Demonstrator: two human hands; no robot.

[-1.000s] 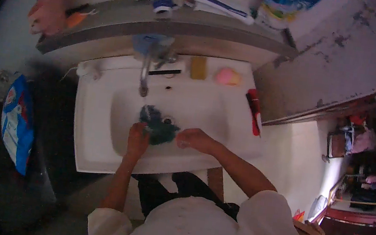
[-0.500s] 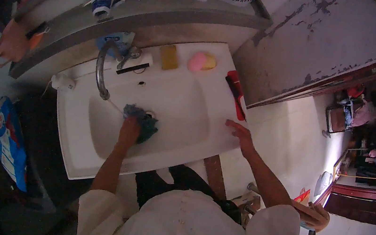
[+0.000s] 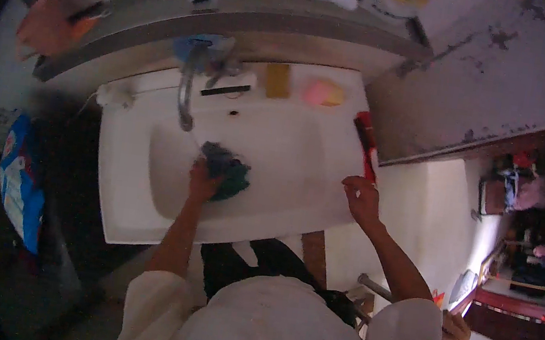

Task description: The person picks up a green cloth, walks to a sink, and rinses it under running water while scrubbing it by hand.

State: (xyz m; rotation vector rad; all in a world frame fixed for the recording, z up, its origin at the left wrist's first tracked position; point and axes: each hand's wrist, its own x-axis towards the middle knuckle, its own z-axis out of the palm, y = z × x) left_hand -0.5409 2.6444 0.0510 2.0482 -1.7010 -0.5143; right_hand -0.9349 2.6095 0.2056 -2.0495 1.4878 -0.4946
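Note:
In the white sink (image 3: 281, 205), a bunched blue-green wet cloth (image 3: 233, 179) lies in the left half of the basin. My left hand (image 3: 202, 181) grips its left side, with the fingertips partly hidden against the fabric. The curved metal faucet (image 3: 187, 93) arches over the basin, and a thin stream of water falls from its spout by the cloth. Over the sink's right rim hangs my right hand (image 3: 362, 199), open, its fingers loosely bent with nothing visible in them. Just beyond it a red and black long-shaped object (image 3: 367, 141) lies on the rim.
Along the sink's back edge are a yellow-brown block (image 3: 277, 81) and a pink and yellow rounded item (image 3: 324, 93). A shelf (image 3: 271, 22) above holds tubes and packages. At the left stands a blue and white bag (image 3: 21, 185). A peeling wall (image 3: 461, 98) borders the right.
The view has shifted, so the sink sits further right and more level. My left hand still has the cloth. My right hand's fingers, spread before, are now more bent.

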